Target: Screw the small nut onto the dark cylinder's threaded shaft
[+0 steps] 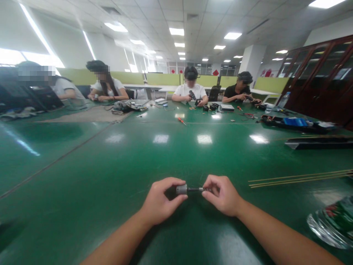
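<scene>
A small metal piece with a grey cylindrical head (181, 189) and a thin dark shaft (194, 189) is held level just above the green table. My left hand (160, 200) grips the cylinder between thumb and index finger, with a small dark hole showing in its side. At the other end, my right hand (224, 195) pinches the shaft's tip, where a short ridged or spiral part shows between the fingers. Those fingers partly cover that end, so its exact shape cannot be made out.
Thin yellowish rods (298, 178) lie to the right, near a clear bottle (329, 224). A black tray-like part (317, 142) is farther back. An orange screwdriver (181, 120) lies mid-table. Several people sit across the table; one holds a power drill (192, 95).
</scene>
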Demonstrator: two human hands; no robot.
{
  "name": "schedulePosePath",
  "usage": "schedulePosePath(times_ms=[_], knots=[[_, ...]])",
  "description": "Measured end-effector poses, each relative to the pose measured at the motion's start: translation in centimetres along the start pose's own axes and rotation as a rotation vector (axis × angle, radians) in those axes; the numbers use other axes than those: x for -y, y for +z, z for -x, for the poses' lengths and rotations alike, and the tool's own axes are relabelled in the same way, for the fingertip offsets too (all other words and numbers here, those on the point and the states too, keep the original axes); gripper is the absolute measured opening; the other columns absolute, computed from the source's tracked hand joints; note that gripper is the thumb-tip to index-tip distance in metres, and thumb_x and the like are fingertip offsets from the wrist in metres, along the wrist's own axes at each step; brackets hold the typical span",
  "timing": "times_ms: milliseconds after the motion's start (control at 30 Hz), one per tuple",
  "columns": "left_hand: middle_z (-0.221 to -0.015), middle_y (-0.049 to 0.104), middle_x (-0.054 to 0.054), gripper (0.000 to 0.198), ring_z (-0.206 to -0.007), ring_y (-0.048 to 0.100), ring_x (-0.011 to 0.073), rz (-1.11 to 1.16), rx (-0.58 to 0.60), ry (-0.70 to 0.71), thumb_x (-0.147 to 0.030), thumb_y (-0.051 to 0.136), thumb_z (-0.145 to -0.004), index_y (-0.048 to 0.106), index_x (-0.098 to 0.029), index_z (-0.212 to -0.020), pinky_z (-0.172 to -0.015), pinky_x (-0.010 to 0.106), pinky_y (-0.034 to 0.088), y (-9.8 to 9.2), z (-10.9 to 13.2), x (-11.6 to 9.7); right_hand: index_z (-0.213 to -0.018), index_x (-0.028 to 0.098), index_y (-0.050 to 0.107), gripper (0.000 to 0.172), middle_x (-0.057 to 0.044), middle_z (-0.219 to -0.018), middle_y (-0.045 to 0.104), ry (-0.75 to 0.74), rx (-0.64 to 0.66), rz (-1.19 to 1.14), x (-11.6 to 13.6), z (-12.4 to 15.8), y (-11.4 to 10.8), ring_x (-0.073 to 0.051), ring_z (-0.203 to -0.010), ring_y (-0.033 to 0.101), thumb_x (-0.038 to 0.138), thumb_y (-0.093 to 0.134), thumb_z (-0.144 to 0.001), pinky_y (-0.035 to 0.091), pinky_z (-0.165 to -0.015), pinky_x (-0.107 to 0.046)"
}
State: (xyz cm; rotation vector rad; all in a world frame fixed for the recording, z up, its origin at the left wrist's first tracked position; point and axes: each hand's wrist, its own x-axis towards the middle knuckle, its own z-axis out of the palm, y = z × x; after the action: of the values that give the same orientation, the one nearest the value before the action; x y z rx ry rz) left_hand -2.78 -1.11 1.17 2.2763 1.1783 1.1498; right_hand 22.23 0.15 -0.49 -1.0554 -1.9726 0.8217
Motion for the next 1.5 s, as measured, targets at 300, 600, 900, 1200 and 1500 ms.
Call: schedulePosePath(times_ms=[300, 600, 900, 1200, 1500], knots=[[-0.094, 0.076, 0.004, 0.025, -0.085, 0.072, 0.0209, 0.000, -0.018, -0.031, -0.029, 0.078, -0.077, 0.071, -0.021, -0.100, -0.081, 0.032, 0.055, 0.1, -0.1, 0.3, -0.075, 0.017, 0.059, 0.011, 0.010, -0.046, 0.035, 0.007, -0.019, -0.015, 0.0, 0.1, 0.0, -0.008, -0.042, 0.030, 0.026, 0.066, -0.077, 0.025, -0.047, -0.022], [-0.088, 0.071, 0.003, 0.021, -0.082, 0.067, 0.0208, 0.004, -0.077, -0.133, -0.033, 0.076, -0.078, 0.071, -0.020, -0.095, -0.076, 0.033, 0.050, -0.3, -0.4, 0.4, -0.078, 0.015, 0.062, 0.012, 0.009, -0.048, 0.037, 0.021, -0.038, -0.041, 0.5, -0.1, 0.2, -0.007, -0.042, 0.030, 0.027, 0.064, -0.080, 0.024, -0.046, -0.022], [-0.093, 0.073, 0.006, 0.027, -0.087, 0.068, 0.0234, 0.247, -0.048, -0.401, -0.036, 0.074, -0.078, 0.068, -0.017, -0.097, -0.084, 0.035, 0.050, 0.6, -0.7, 0.2, -0.079, 0.015, 0.064, 0.011, 0.010, -0.047, 0.037, 0.000, -0.021, -0.022, 0.5, 0.3, 0.5, -0.007, -0.043, 0.031, 0.025, 0.068, -0.078, 0.028, -0.049, -0.021], [-0.107, 0.071, 0.008, 0.045, -0.099, 0.067, 0.0222, 0.564, -0.098, -0.586, -0.037, 0.073, -0.079, 0.060, -0.016, -0.117, -0.091, 0.033, 0.049, 1.6, -0.5, 1.2, -0.080, 0.015, 0.063, 0.013, 0.011, -0.046, 0.032, 0.056, 0.006, -0.086, 0.3, 1.2, 0.9, -0.008, -0.043, 0.029, 0.028, 0.068, -0.080, 0.027, -0.050, -0.023], [-0.116, 0.069, 0.011, 0.038, -0.113, 0.064, 0.0265, 0.551, -0.159, -0.644, -0.034, 0.071, -0.081, 0.060, -0.017, -0.113, -0.106, 0.041, 0.045, 1.2, 0.4, 1.2, -0.080, 0.015, 0.063, 0.018, 0.010, -0.049, 0.033, 0.144, -0.019, -0.182, 0.1, 2.0, 1.5, -0.009, -0.046, 0.033, 0.033, 0.066, -0.081, 0.029, -0.053, -0.024]])
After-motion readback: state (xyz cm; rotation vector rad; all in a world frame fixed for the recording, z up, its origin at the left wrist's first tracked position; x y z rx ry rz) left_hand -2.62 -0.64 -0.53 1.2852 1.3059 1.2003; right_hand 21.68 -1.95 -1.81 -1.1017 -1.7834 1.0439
